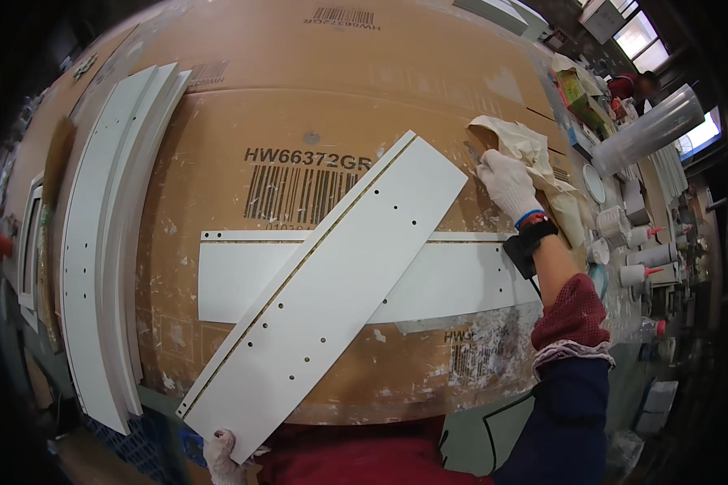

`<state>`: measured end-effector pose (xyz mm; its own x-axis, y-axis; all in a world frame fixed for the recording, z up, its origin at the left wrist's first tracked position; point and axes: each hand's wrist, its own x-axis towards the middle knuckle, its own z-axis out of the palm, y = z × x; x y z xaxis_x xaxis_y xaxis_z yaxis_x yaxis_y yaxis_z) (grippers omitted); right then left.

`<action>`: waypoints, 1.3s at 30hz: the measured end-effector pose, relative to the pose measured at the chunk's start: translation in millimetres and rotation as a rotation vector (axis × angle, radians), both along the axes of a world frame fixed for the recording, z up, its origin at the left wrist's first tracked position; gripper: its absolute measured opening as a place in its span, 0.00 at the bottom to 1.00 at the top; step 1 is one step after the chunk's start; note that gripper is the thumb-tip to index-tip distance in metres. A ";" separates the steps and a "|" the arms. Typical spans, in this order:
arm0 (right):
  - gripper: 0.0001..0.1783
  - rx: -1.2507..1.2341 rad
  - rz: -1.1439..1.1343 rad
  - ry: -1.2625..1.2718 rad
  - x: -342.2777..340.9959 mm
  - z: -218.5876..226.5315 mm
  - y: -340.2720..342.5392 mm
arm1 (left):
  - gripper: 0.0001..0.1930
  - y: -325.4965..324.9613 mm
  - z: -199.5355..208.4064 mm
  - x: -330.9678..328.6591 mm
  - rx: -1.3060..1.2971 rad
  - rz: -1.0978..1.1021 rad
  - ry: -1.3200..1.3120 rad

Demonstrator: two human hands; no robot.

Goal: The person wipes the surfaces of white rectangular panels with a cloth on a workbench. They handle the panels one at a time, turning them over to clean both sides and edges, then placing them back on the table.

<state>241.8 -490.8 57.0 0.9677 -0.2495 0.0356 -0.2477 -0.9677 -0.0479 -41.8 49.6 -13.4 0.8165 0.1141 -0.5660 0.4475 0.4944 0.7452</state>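
A long white panel [344, 279] with drilled holes and a groove along one edge lies diagonally. It crosses over a second white panel [453, 271] lying flat on the cardboard. My left hand [222, 459], in a white knit glove, is closed at the near end of the upper panel. My right hand [507, 186], gloved too, reaches out past the panel's far end, fingers curled in beside a crumpled cream cloth [527, 147]. A thin dark shape shows by its fingertips, too small to name. A black device is strapped to my right wrist.
Printed cardboard [315, 113] with paint smears covers the table. Several white panels [109, 234] stand stacked at the left. Along the right are a clear plastic roll [651, 129], red-tipped glue bottles [635, 275] and a plastic bottle [639, 327]. Another person [643, 85] is at the far right.
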 end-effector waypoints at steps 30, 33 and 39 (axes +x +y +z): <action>0.15 -0.122 0.019 0.308 -61.6 17.1 -6.5 | 0.16 -20.7 32.4 9.0 0.084 -0.023 0.222; 0.15 -0.199 0.064 0.356 -51.6 22.1 -1.4 | 0.16 -16.8 34.9 10.9 0.093 -0.072 0.227; 0.15 -0.355 0.180 0.360 -37.2 17.6 8.6 | 0.17 -10.9 31.4 9.6 0.072 -0.094 0.241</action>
<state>204.6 -482.1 74.6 0.9606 -0.1111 -0.2547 -0.0164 -0.9377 0.3470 -32.1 38.7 18.0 0.6682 0.0910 -0.7384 0.6577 0.3916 0.6435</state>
